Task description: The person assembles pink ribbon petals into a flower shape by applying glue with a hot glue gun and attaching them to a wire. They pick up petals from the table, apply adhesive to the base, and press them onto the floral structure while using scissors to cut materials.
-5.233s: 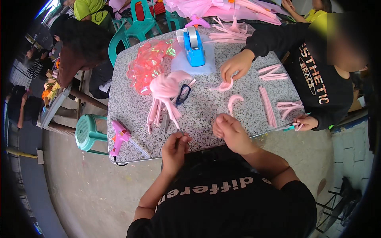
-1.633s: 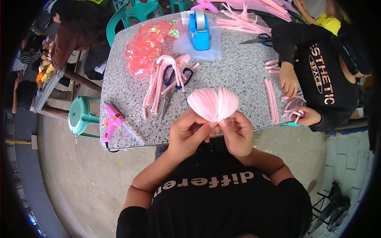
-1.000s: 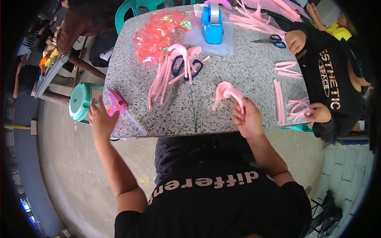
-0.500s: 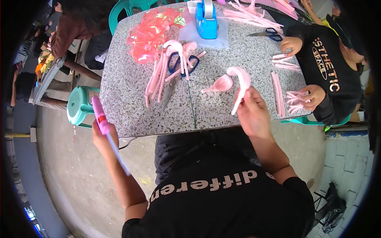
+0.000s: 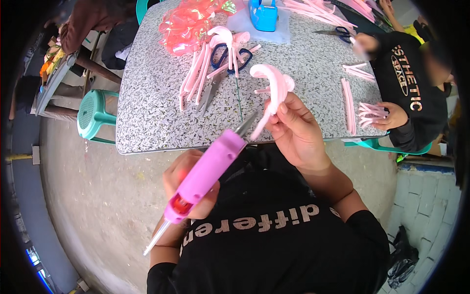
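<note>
My left hand [image 5: 198, 208] is wrapped round a pink-purple glue gun [image 5: 208, 169] with a clear glue stick [image 5: 157, 237] poking out of its back end. The gun's metal nozzle points up and right, close beside the stem of a curled pink pipe-cleaner petal [image 5: 275, 88]. That petal is pinched upright between the thumb and fingers of my right hand [image 5: 299, 134], above the table's near edge. Whether nozzle and stem touch, I cannot tell. Behind the held petal, a second pink petal [image 5: 290, 82] is partly hidden on the table.
On the speckled table [image 5: 161, 117] lie blue-handled scissors [image 5: 211, 90] under pink pipe-cleaner pieces [image 5: 193, 78], a thin green wire [image 5: 239, 100], crinkled pink film [image 5: 183, 29] and a blue tape dispenser [image 5: 263, 17]. At right, a co-worker's hand [image 5: 394, 116] holds pink strips. A green stool [image 5: 90, 115] stands left.
My left hand has brought the glue gun from the table's left edge inward to the petal. My right hand has moved slightly left and down, still holding the petal. The view has shifted a little.
</note>
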Demonstrator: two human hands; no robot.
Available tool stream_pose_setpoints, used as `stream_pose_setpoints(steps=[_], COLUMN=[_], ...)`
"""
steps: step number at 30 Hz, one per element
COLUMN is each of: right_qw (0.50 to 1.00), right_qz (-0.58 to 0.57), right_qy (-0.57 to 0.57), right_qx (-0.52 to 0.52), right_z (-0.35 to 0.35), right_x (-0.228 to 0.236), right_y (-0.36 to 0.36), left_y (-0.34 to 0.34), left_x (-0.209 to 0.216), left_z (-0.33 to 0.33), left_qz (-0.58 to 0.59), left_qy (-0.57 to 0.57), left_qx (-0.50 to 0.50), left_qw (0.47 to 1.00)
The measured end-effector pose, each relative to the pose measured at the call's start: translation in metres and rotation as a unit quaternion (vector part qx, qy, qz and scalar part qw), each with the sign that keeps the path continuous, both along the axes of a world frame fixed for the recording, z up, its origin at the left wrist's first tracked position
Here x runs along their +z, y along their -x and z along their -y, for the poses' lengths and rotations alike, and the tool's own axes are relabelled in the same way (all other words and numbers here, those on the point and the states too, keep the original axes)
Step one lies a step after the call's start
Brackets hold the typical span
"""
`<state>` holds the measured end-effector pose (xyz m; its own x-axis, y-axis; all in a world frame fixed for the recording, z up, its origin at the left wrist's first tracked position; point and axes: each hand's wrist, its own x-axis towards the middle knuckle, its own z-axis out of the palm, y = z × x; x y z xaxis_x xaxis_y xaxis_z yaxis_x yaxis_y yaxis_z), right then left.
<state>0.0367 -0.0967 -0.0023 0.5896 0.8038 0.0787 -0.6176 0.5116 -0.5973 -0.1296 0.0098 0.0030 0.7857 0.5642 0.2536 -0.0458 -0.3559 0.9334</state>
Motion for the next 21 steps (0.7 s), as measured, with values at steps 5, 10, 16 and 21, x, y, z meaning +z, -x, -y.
stream_pose_setpoints(steps=[5, 10, 16, 21], right_qw=[1.000, 0.999, 0.999, 0.999], right_qz=[-0.002, 0.006, 0.003, 0.001], right_qy=[0.006, 0.020, 0.018, 0.022], right_qx=[0.003, 0.026, 0.035, 0.038], right_z=[0.002, 0.003, 0.001, -0.001], right_x=[0.003, 0.008, 0.013, 0.013], right_y=[-0.002, -0.006, -0.011, -0.013], left_y=[-0.010, -0.017, -0.023, -0.026], left_x=[-0.001, 0.004, 0.004, 0.005], left_z=[-0.004, -0.008, -0.013, -0.012], left_qz=[-0.013, -0.019, -0.004, -0.002], left_qy=[-0.057, -0.065, -0.111, -0.089], left_qx=[-0.055, -0.065, -0.083, -0.075], left_qw=[0.997, 0.996, 0.990, 0.993])
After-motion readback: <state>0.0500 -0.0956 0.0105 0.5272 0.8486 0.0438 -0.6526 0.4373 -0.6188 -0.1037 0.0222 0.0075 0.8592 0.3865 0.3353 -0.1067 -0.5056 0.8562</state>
